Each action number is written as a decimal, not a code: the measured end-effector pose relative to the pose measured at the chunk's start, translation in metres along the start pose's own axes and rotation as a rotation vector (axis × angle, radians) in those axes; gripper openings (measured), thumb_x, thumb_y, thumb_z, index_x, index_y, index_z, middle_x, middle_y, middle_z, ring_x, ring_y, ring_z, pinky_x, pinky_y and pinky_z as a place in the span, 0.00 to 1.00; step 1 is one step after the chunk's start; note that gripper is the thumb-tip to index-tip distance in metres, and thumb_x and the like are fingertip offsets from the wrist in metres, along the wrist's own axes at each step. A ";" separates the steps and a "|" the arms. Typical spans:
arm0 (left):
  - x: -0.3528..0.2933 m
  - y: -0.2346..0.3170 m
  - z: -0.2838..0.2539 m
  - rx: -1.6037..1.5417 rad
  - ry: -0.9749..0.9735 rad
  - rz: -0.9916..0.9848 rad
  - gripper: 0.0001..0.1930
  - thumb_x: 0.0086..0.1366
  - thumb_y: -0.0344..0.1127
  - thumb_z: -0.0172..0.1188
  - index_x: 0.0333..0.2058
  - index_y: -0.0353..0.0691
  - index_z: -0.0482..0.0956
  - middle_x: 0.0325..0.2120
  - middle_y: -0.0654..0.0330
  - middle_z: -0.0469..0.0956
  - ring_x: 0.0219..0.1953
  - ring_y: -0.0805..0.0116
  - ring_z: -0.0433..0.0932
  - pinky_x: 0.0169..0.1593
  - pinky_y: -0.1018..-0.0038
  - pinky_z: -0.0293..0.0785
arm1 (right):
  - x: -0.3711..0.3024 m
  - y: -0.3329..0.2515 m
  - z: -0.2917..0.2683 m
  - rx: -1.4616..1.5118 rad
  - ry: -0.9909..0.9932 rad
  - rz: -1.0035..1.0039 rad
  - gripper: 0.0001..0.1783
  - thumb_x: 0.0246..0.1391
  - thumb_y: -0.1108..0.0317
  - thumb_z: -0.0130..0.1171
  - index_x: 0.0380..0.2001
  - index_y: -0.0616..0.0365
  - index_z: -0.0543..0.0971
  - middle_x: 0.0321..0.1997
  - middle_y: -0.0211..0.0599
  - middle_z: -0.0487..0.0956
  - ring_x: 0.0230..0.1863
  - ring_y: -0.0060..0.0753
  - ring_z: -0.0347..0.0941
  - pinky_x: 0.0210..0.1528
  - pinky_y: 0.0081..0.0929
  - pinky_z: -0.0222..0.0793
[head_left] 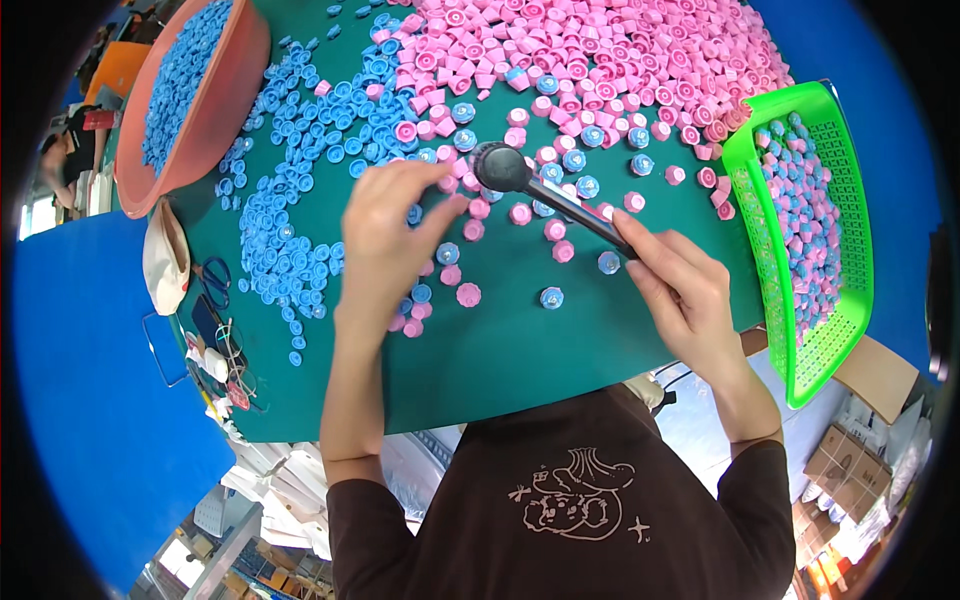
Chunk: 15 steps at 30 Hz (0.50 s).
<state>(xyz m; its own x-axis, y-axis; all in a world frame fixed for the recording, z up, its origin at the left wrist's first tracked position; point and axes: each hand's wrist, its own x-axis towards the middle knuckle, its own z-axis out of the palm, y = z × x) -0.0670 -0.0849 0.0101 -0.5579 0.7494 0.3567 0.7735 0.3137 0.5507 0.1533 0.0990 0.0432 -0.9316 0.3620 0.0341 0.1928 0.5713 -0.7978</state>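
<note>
My right hand (680, 290) is closed round the dark handle of a mallet (572, 212). Its black round head (502, 167) hovers over small pink and blue pieces near the table's middle. To the left, my left hand (390, 225) reaches over the same pieces, thumb and forefinger apart. A small pink cup-shaped piece (447, 185) shows between those fingertips; the hand is slightly blurred. Around both hands are pink cups with blue flower-shaped caps, such as one capped piece (551, 298) near the front. Some pink pieces (468, 294) lie with a scalloped face up.
A large heap of pink cups (590, 60) covers the far side, with loose blue caps (290, 240) at left. A pink basin (250, 60) holds more blue caps. At right, a green basket (755, 220) contains capped pieces. Scissors (215, 275) and a cloth pouch (165, 258) lie along the left edge.
</note>
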 end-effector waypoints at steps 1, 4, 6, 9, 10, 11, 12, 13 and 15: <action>0.000 -0.002 -0.008 0.002 0.039 -0.078 0.15 0.49 0.30 0.73 0.37 0.39 0.84 0.34 0.58 0.82 0.35 0.62 0.77 0.40 0.68 0.74 | 0.003 0.000 0.001 -0.032 0.035 -0.072 0.23 0.56 0.78 0.58 0.57 0.59 0.77 0.22 0.36 0.68 0.23 0.28 0.64 0.28 0.28 0.61; -0.006 -0.019 -0.033 0.069 0.109 -0.263 0.10 0.54 0.32 0.71 0.36 0.40 0.85 0.34 0.60 0.82 0.33 0.69 0.76 0.37 0.73 0.73 | 0.008 0.013 0.004 -0.170 -0.082 0.008 0.24 0.56 0.80 0.57 0.57 0.59 0.77 0.23 0.36 0.68 0.23 0.27 0.64 0.28 0.26 0.60; -0.010 -0.031 -0.046 0.124 0.121 -0.372 0.10 0.56 0.33 0.70 0.37 0.40 0.85 0.33 0.60 0.82 0.32 0.68 0.76 0.36 0.73 0.72 | 0.011 0.015 0.003 -0.086 -0.036 0.002 0.24 0.55 0.80 0.58 0.57 0.59 0.77 0.24 0.35 0.69 0.24 0.26 0.63 0.28 0.25 0.60; -0.024 -0.051 -0.055 0.137 0.098 -0.408 0.09 0.57 0.34 0.69 0.36 0.39 0.84 0.31 0.60 0.82 0.32 0.67 0.76 0.37 0.72 0.72 | 0.011 0.007 -0.001 0.055 0.079 0.028 0.22 0.59 0.75 0.58 0.58 0.59 0.76 0.28 0.30 0.73 0.27 0.20 0.64 0.30 0.20 0.60; -0.026 -0.056 -0.053 0.099 0.054 -0.417 0.09 0.57 0.34 0.69 0.36 0.39 0.84 0.31 0.60 0.81 0.32 0.66 0.76 0.37 0.72 0.72 | 0.013 0.006 -0.006 0.065 0.109 0.060 0.21 0.60 0.74 0.57 0.58 0.59 0.76 0.29 0.28 0.74 0.28 0.18 0.64 0.30 0.19 0.60; -0.028 -0.059 -0.049 0.139 0.017 -0.357 0.10 0.56 0.33 0.69 0.37 0.38 0.84 0.29 0.59 0.81 0.32 0.64 0.76 0.38 0.70 0.73 | 0.016 0.004 -0.011 0.051 0.117 0.104 0.20 0.62 0.73 0.56 0.58 0.59 0.76 0.30 0.26 0.75 0.29 0.17 0.65 0.30 0.18 0.61; -0.030 -0.060 -0.047 0.138 0.019 -0.357 0.10 0.56 0.33 0.69 0.37 0.38 0.84 0.29 0.59 0.81 0.32 0.64 0.76 0.38 0.70 0.73 | 0.018 0.006 -0.011 0.050 0.117 0.102 0.20 0.62 0.73 0.56 0.58 0.59 0.76 0.30 0.26 0.75 0.29 0.17 0.65 0.30 0.18 0.61; -0.030 -0.059 -0.041 0.130 -0.011 -0.292 0.11 0.55 0.33 0.70 0.37 0.38 0.84 0.29 0.59 0.80 0.32 0.64 0.76 0.38 0.69 0.73 | 0.018 0.011 -0.013 0.028 0.101 0.129 0.21 0.62 0.73 0.57 0.58 0.58 0.76 0.30 0.26 0.74 0.28 0.16 0.64 0.30 0.18 0.60; -0.028 -0.058 -0.033 0.076 -0.025 -0.225 0.11 0.55 0.32 0.70 0.37 0.38 0.84 0.27 0.58 0.79 0.30 0.63 0.76 0.37 0.68 0.73 | 0.019 0.013 -0.015 -0.016 0.060 0.151 0.21 0.61 0.73 0.57 0.57 0.57 0.77 0.29 0.27 0.75 0.27 0.16 0.64 0.29 0.19 0.61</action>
<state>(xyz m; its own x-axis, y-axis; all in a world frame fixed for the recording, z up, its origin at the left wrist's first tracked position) -0.1058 -0.1427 -0.0069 -0.7118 0.6695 0.2124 0.6515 0.5164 0.5557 0.1428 0.1248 0.0426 -0.8719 0.4872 -0.0492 0.3343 0.5189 -0.7867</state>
